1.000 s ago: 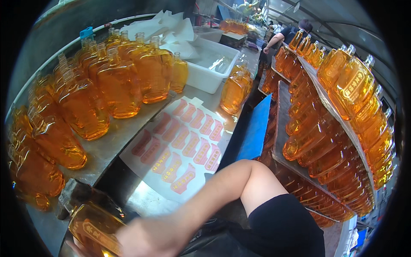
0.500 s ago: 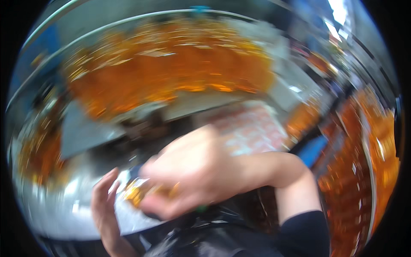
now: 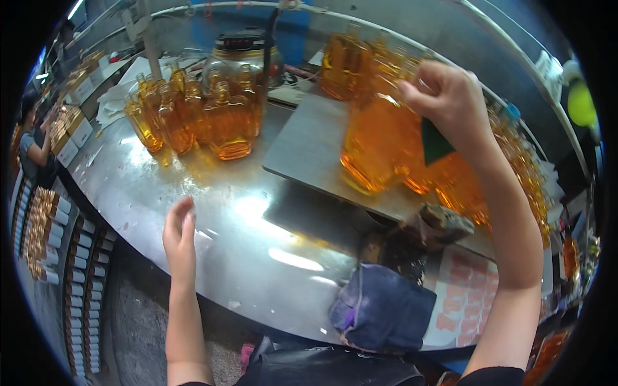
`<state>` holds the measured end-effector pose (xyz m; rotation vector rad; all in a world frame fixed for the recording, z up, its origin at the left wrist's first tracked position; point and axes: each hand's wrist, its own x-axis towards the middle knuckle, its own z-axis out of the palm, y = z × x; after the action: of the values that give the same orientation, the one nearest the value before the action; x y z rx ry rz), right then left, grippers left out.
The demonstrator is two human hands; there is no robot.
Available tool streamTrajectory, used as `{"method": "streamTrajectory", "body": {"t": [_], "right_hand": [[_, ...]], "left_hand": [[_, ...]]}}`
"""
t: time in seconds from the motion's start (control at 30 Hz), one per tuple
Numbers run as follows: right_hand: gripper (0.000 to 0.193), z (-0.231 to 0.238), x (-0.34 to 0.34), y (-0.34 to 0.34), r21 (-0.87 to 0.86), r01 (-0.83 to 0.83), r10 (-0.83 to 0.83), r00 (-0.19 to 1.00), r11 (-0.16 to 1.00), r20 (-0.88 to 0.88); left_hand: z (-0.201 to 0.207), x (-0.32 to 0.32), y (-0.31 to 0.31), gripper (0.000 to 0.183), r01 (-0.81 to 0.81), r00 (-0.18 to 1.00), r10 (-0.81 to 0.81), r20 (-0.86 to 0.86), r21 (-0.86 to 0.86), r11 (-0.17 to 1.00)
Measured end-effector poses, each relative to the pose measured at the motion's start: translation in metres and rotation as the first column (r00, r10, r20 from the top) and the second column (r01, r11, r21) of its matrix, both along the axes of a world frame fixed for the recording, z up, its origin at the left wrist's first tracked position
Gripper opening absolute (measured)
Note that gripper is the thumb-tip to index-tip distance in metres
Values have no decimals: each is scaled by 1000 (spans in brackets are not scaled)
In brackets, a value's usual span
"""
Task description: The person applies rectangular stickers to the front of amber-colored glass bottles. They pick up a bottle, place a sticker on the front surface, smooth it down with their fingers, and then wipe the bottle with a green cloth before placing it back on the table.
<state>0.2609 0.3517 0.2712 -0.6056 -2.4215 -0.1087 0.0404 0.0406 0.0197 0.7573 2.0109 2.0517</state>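
Note:
My left hand (image 3: 179,235) is raised over the shiny metal table (image 3: 251,276), fingers loosely apart and holding nothing. Up at the right, my right hand (image 3: 447,100) is closed, with a dark green, flat piece (image 3: 436,143) sticking out below it. Just left of that hand, a large clear bottle of amber liquid (image 3: 376,141) stands at the grey board's (image 3: 302,141) edge. Whether my fingers also grip its neck, I cannot tell. More amber bottles (image 3: 463,190) crowd behind and below my right forearm.
Several amber bottles (image 3: 193,119) stand grouped at the left back, before a round glass jar (image 3: 235,67). A dark blue cloth bundle (image 3: 386,309) lies near the front edge, beside a sheet with pink shapes (image 3: 460,299). Capped white items (image 3: 84,283) fill racks; a person (image 3: 35,145) works far left.
The view has swung toward the left and sharpened. My right hand has gone from low beside my left hand, near an amber bottle, to up among the bottles. The hands are now far apart.

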Motion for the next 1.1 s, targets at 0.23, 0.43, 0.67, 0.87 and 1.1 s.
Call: {"method": "streamTrajectory", "body": {"t": [0.23,0.43,0.67,0.87,1.1], "right_hand": [[64,-8,20,7,299,64,-86,994,952,61],[46,-30,82,-75,-189,-245,260,964,951,62],[47,-99,233,-109,-936,-272,-341,877,225,-337],[27,-147,359,-182,-857,-515,-742,571,10,-352],[50,-176,459,-216,-964,61,-806,563,260,-181]], "left_hand": [[-2,-158,130,53,-515,652,-57,-756,-497,698],[-27,-224,192,55,-447,682,-132,-720,-553,703],[20,-111,161,58,-216,785,-51,-618,-350,912],[55,23,75,60,127,951,-177,-254,-202,971],[83,133,35,63,467,859,-458,230,17,884]]}}
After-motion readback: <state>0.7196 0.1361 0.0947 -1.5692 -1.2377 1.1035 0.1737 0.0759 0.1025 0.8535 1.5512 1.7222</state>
